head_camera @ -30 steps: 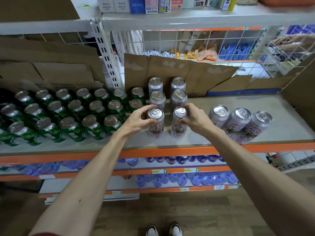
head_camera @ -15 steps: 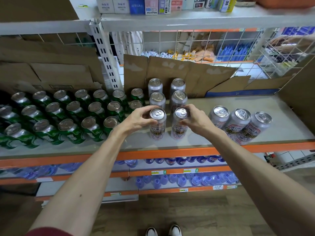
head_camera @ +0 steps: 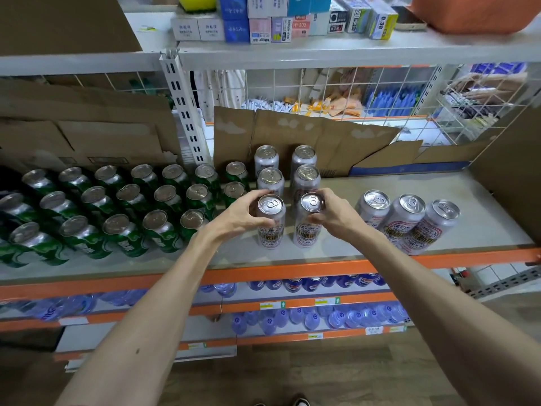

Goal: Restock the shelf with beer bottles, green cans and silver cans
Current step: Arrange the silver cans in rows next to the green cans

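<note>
The grey shelf (head_camera: 409,183) is carrying all the cans, and a sheet of cardboard (head_camera: 307,136) is leaning at its back. The green cans (head_camera: 130,197) are standing in rows on the left side, tops pointing up. The silver cans (head_camera: 306,174) are standing in two lines in the middle, long side up and down. Three more silver cans (head_camera: 405,218) are standing near them on the right. Both arms are reaching straight in. The left hand (head_camera: 234,219) is curling round the top of the front left silver can (head_camera: 270,230). The right hand (head_camera: 339,215) is curling round the top of the front right silver can (head_camera: 304,234), just beside it.
</note>
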The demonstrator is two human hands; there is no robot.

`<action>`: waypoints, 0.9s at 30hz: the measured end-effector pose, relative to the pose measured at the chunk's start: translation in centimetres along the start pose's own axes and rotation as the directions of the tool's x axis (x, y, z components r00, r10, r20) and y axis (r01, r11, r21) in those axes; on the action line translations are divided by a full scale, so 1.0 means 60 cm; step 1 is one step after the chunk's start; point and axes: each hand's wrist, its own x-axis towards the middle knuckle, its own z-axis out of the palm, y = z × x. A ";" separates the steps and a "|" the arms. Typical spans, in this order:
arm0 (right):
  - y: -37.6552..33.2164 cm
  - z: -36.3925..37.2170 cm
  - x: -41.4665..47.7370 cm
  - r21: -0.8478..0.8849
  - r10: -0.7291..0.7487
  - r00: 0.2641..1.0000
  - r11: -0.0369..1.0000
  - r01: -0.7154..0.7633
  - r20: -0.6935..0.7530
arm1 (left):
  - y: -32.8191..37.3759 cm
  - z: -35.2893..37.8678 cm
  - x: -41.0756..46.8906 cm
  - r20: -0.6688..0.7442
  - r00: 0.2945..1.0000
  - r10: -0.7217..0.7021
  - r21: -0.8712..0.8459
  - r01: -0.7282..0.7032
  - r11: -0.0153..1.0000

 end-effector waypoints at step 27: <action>0.254 -0.292 -0.036 -0.245 -0.141 0.986 0.963 0.115 -0.092 | 0.234 0.321 0.204 0.031 0.996 0.082 0.662 -0.082 0.745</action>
